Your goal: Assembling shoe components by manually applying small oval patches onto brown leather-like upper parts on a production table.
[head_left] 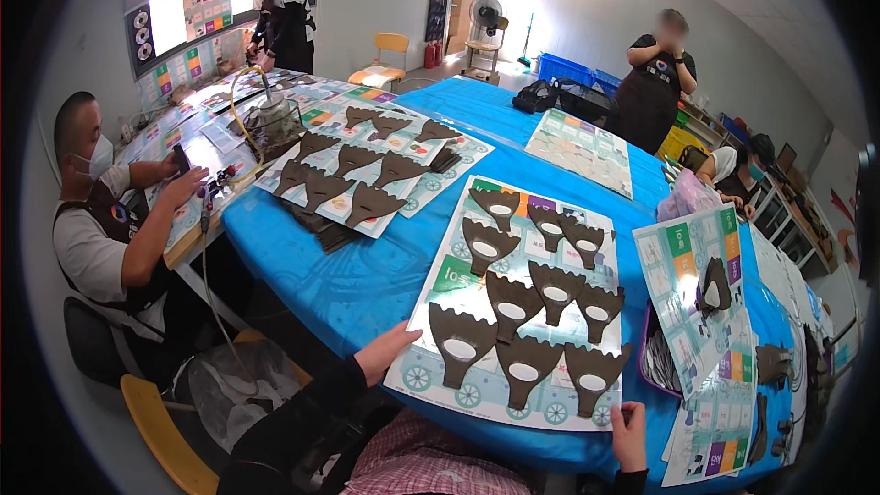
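Observation:
In front of me a printed sheet (pixel 417 312) lies tilted over the near edge of the blue-covered table. It bears several dark grey-brown fan-shaped pieces (pixel 522 371) with scalloped tops, most with a white oval in the middle. My left hand (pixel 389 354) grips the sheet's left edge, its thumb on top. At the lower right corner my right hand (pixel 629 434) pinches the sheet between thumb and fingers. The pieces lie in loose rows, some overlapping. Both forearms have black sleeves.
Another sheet stacked with similar pieces (pixel 353 160) lies farther left. To the right, a printed sheet (pixel 683 266) rests over a purple basket (pixel 653 348). A masked co-worker (pixel 110 211) sits at left; others are farther back. A yellow chair (pixel 160 435) stands at lower left.

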Demonstrator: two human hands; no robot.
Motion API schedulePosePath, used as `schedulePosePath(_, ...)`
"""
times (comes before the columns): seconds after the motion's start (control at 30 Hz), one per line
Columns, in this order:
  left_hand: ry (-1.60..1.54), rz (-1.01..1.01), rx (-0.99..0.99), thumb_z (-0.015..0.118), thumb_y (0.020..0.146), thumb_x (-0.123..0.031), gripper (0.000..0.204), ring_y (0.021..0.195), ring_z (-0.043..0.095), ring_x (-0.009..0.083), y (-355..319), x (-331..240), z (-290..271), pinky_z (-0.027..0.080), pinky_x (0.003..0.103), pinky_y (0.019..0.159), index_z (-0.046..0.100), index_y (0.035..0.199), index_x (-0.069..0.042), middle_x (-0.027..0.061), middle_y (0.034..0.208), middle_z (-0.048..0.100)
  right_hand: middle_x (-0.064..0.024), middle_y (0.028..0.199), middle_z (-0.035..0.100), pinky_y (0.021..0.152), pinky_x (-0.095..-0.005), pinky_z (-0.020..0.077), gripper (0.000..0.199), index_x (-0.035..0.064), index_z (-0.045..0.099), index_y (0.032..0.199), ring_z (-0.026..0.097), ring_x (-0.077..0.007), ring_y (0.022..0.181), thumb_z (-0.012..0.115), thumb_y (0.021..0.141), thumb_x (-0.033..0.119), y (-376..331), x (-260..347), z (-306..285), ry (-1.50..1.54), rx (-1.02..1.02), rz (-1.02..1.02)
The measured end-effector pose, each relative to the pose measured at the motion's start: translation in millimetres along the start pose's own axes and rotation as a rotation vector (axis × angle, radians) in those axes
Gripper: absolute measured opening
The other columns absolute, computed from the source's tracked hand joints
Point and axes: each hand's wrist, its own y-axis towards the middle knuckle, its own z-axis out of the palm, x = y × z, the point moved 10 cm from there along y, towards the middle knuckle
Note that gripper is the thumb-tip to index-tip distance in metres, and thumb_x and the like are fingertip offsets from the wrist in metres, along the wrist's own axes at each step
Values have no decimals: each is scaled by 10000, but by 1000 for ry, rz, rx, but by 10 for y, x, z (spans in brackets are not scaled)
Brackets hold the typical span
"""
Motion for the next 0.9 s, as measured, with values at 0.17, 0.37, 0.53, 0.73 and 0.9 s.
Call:
schedulePosePath(0.17,-435,-158,173,488,975,-155,535,1157,568,210,-133,236,136,503,342,938,272,1452,-51,128,1317,517,-121,1173,587,877,-336,494,384,34,442,1298,588,-227,1052,526,964,204,-211,114,221,1487,1,214)
schedulePosePath(0.37,-178,-33,192,484,974,-130,642,1172,563,239,-49,122,273,513,360,941,130,1510,-108,140,1386,455,-121,1243,567,943,-468,498,413,33,400,1338,563,-263,1142,512,970,181,-276,687,777,1443,203,166)
schedulePosePath(0.53,-150,-15,183,533,961,-131,681,1208,515,224,-41,113,297,478,349,962,121,1502,-92,128,1386,443,-152,1211,570,880,-486,548,354,10,396,1302,622,-270,1045,490,966,72,-231,752,874,1303,211,219)
schedulePosePath(0.73,-14,137,221,631,914,-144,789,1256,433,199,-146,53,419,404,358,1020,109,1503,-100,108,1400,409,-159,1174,589,872,-483,550,358,0,401,1289,633,-283,1022,509,952,50,-297,852,933,1276,250,258)
schedulePosePath(0.9,-39,125,159,596,922,-98,757,1254,436,203,-127,115,346,397,363,1025,113,1505,-105,115,1392,414,-161,1172,591,872,-475,545,347,7,403,1287,633,-284,1026,503,962,77,-308,817,981,1264,271,278)
